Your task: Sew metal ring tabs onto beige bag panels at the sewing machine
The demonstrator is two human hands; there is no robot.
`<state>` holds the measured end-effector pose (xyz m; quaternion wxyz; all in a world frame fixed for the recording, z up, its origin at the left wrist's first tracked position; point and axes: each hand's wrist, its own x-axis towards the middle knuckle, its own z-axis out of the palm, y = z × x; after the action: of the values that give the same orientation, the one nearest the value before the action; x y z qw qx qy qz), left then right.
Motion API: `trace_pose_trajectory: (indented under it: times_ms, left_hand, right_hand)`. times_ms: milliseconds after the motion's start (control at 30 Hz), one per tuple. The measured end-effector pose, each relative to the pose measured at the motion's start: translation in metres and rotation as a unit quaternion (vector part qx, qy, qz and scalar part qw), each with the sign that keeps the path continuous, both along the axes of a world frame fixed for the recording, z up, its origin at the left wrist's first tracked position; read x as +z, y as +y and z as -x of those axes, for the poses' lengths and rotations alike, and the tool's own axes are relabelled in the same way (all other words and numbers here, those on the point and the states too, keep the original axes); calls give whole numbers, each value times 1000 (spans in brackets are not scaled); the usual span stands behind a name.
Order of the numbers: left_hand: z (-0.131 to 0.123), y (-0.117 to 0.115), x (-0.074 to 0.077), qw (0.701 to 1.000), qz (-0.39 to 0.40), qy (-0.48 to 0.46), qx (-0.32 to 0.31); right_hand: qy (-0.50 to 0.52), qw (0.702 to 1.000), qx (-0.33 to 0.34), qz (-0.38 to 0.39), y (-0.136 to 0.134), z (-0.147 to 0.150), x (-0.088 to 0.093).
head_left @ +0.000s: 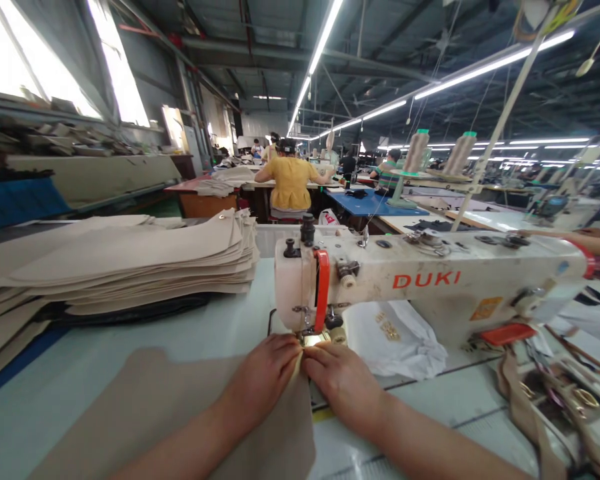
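Both my hands meet just in front of the needle area of a white sewing machine [360, 280] marked DUKI. My left hand [270, 363] has its fingers bent and pressed on the edge of a beige fabric panel [190, 393]. Close beside it, my right hand [337, 373] pinches the same edge, thumb and fingers together. The panel lies flat on the table to the left and hangs toward me below my hands. A lit spot shows under the presser foot [313, 337]; the needle itself is hard to make out.
A thick stack of beige panels [145, 260] lies at the left. Behind the needle is a white cloth [395, 337] with small gold-coloured pieces on it. At right, a tray [575, 393] holds straps and rings. Thread cones [417, 152] stand behind the machine; a person in yellow [291, 180] sits ahead.
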<state>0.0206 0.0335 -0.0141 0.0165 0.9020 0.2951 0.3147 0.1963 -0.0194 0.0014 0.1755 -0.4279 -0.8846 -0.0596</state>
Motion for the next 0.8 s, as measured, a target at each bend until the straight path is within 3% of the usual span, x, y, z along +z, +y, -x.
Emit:
trace_pose_trajectory:
  times_ms: [433, 800]
  left_hand:
    - [2, -14, 15, 993, -46, 108, -22]
    - [4, -12, 9, 994, -38, 98, -24]
  right_hand:
    - [-26, 999, 38, -2, -8, -5, 3]
    - [-27, 999, 40, 13, -7, -4, 4]
